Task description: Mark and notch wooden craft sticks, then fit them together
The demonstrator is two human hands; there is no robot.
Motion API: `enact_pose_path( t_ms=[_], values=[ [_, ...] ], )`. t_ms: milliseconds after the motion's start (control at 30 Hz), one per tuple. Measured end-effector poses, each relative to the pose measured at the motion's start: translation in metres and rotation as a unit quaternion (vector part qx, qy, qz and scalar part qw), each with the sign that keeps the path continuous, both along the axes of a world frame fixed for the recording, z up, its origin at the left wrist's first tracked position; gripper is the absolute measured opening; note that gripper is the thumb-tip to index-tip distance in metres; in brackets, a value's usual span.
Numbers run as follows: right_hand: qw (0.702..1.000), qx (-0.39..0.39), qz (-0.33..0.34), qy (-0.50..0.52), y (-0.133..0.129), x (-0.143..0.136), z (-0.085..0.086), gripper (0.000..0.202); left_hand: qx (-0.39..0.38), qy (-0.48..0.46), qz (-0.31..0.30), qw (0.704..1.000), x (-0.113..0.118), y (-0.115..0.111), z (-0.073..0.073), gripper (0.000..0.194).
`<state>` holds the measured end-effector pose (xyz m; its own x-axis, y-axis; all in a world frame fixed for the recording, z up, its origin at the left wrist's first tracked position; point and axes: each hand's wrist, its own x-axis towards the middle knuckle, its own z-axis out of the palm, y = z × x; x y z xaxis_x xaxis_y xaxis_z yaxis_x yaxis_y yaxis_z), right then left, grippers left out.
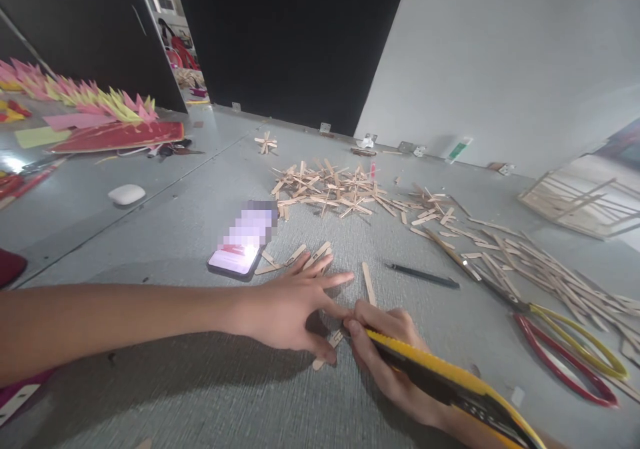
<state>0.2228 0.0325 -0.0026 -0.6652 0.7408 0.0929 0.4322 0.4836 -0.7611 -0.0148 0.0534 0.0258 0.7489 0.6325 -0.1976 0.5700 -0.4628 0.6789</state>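
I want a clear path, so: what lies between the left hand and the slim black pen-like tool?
In the head view, one loose wooden stick lies between the left hand and the slim black pen-like tool, apart from both.

Yellow-black cutter (435, 372): rear end cut off by bottom edge; blade too small to make out beside fingertips of right hand (383, 342). Short stick (337, 337): partly covered by thumb of left hand (290, 308). Phone (243, 242): screen partly pixelated, unreadable. Stick pile (333, 186): overlapping, uncountable. Pale frame (585, 202): blurred. Dark red object (10, 268): cut off by left edge, unidentifiable.
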Motion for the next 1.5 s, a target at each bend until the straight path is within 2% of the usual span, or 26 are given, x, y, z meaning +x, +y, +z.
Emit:
enact_pose_path(
  t_ms=[300, 567, 867, 1100, 1300, 1500],
  values=[
    [1.000, 0.004, 0.027, 0.009, 0.007, 0.002, -0.003, 0.032, -0.004, 0.028, 0.006, 1.000, 0.003, -0.001, 0.007, 0.056],
    [0.999, -0.015, -0.023, 0.031, 0.002, 0.002, -0.008, 0.038, -0.002, 0.009, 0.005, 1.000, 0.001, -0.001, 0.004, 0.050],
    [1.000, -0.008, -0.003, 0.005, 0.002, -0.001, 0.001, 0.033, -0.014, -0.007, 0.006, 1.000, 0.000, -0.001, 0.001, 0.050],
    [1.000, -0.024, 0.013, -0.002, 0.001, 0.002, 0.001, 0.029, 0.007, 0.030, 0.017, 0.999, 0.004, -0.001, 0.006, 0.052],
    [1.000, -0.005, 0.006, -0.008, -0.002, 0.006, -0.004, 0.033, -0.001, 0.033, 0.004, 0.999, 0.002, 0.001, 0.007, 0.057],
    [1.000, 0.020, -0.014, 0.012, -0.001, 0.006, 0.004, 0.037, 0.017, 0.007, 0.033, 0.999, -0.003, -0.006, 0.003, 0.055]
  ],
)
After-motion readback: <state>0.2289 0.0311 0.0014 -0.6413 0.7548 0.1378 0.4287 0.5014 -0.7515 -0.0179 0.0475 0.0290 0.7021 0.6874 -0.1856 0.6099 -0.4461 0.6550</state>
